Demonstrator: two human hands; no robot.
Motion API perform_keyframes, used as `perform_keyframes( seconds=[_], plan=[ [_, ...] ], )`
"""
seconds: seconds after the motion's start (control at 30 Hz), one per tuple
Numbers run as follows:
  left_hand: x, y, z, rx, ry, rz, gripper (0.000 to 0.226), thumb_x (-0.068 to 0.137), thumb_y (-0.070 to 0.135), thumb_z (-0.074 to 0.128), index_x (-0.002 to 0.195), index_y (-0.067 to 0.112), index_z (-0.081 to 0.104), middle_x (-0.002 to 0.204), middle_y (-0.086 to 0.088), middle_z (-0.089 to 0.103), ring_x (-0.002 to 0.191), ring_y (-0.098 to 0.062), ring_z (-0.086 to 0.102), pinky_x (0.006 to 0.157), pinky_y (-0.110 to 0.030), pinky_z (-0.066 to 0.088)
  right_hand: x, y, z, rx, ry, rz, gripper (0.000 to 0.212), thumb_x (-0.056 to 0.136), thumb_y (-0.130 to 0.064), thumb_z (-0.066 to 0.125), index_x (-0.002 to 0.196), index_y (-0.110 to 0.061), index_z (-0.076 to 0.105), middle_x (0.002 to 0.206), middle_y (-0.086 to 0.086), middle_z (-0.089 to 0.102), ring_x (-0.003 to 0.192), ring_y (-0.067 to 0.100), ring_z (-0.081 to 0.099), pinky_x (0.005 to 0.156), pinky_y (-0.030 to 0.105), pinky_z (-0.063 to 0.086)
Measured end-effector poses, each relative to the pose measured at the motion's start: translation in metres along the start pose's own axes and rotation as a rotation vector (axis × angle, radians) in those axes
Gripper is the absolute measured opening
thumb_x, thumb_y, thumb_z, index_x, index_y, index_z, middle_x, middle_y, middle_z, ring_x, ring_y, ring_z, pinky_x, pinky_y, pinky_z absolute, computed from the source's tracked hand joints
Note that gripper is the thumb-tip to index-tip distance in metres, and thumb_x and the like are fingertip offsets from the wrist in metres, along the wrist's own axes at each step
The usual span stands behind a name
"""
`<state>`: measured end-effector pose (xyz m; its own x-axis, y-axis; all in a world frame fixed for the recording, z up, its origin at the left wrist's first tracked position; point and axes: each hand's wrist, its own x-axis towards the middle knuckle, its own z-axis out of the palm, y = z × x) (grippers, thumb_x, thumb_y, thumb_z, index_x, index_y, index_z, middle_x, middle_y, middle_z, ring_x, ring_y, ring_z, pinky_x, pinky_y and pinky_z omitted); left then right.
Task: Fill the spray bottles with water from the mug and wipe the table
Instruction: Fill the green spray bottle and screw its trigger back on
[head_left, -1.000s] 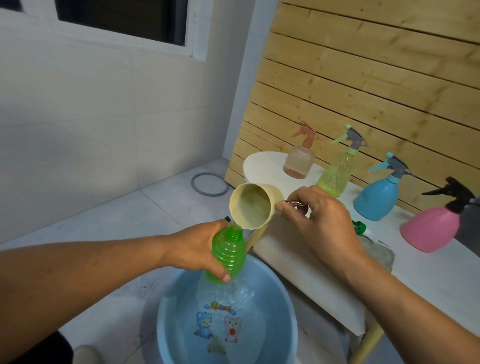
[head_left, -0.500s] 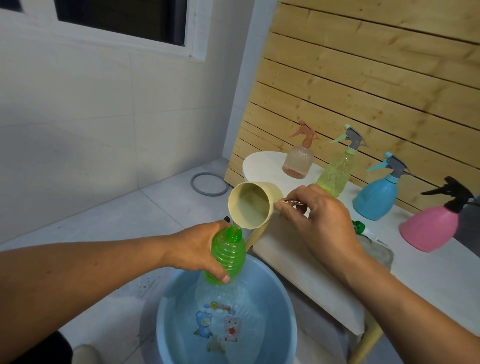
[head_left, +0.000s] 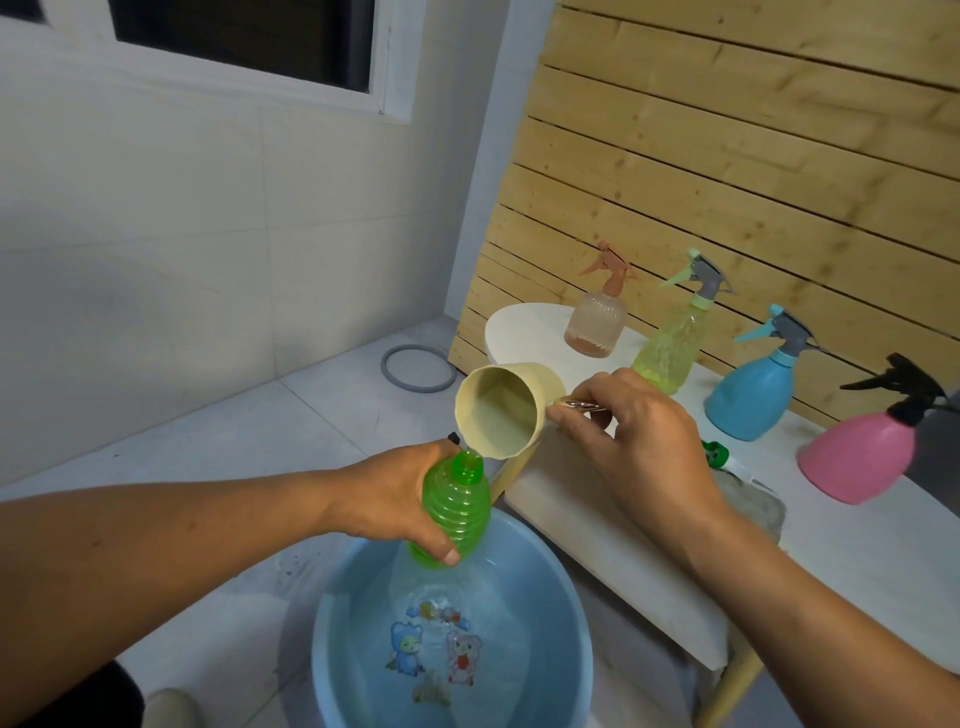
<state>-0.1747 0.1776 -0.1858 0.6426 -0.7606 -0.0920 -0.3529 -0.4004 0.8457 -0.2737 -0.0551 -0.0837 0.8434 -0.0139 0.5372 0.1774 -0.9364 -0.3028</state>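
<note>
At 3 o'clock the white table (head_left: 857, 561) is carrying four capped spray bottles along the slat wall: brown (head_left: 596, 325), yellow (head_left: 670, 349), blue (head_left: 753, 395), pink (head_left: 857, 457). At 6 o'clock the blue basin (head_left: 550, 613) is sitting on the floor, water inside. Dead centre, the left hand (head_left: 395, 499) is gripping the uncapped green bottle (head_left: 456, 512) above the basin. The right hand (head_left: 634, 441) is holding the mug (head_left: 506, 410) by its handle, tipping it, lip right at the bottle's neck.
</note>
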Motion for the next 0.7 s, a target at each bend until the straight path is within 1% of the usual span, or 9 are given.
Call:
perform_keyframes(
  seconds=[0.2, 0.37, 0.5, 0.7],
  plan=[
    [0.0003, -0.0009, 0.0005, -0.003, 0.001, 0.001, 0.079, 0.066, 0.018, 0.099, 0.128, 0.033, 0.053, 0.118, 0.012, 0.067, 0.107, 0.001, 0.065, 0.084, -0.014, 0.053, -0.0002, -0.0012, -0.0003, -0.009, 0.003, -0.009, 0.017, 0.093, -0.039, 0.069, 0.091, -0.023, 0.070, 0.081, -0.008, 0.057, 0.076, 0.012, 0.052, 0.065, 0.032, 0.039],
    [0.0004, -0.0022, -0.0001, -0.004, 0.002, -0.006, 0.081, 0.065, 0.021, 0.099, 0.129, 0.035, 0.052, 0.118, 0.012, 0.067, 0.109, -0.001, 0.065, 0.087, -0.017, 0.055, -0.0003, -0.0009, -0.0008, -0.016, 0.003, -0.019, 0.017, 0.094, -0.039, 0.068, 0.092, -0.022, 0.070, 0.082, -0.007, 0.058, 0.077, 0.013, 0.053, 0.066, 0.034, 0.042],
    [0.0008, -0.0023, 0.0008, -0.007, 0.008, -0.007, 0.081, 0.065, 0.020, 0.100, 0.129, 0.036, 0.053, 0.117, 0.012, 0.068, 0.107, 0.001, 0.066, 0.085, -0.017, 0.055, -0.0006, -0.0014, -0.0020, -0.022, 0.010, -0.031, 0.017, 0.094, -0.038, 0.069, 0.092, -0.021, 0.070, 0.082, -0.006, 0.058, 0.076, 0.014, 0.053, 0.066, 0.034, 0.043],
    [0.0013, -0.0025, 0.0016, 0.005, 0.010, -0.008, 0.081, 0.064, 0.022, 0.100, 0.128, 0.036, 0.053, 0.117, 0.013, 0.068, 0.108, -0.002, 0.066, 0.089, -0.021, 0.057, -0.0011, -0.0018, -0.0027, -0.022, 0.017, -0.037, 0.017, 0.093, -0.038, 0.069, 0.092, -0.020, 0.070, 0.082, -0.005, 0.058, 0.077, 0.015, 0.055, 0.067, 0.037, 0.047]
  ],
)
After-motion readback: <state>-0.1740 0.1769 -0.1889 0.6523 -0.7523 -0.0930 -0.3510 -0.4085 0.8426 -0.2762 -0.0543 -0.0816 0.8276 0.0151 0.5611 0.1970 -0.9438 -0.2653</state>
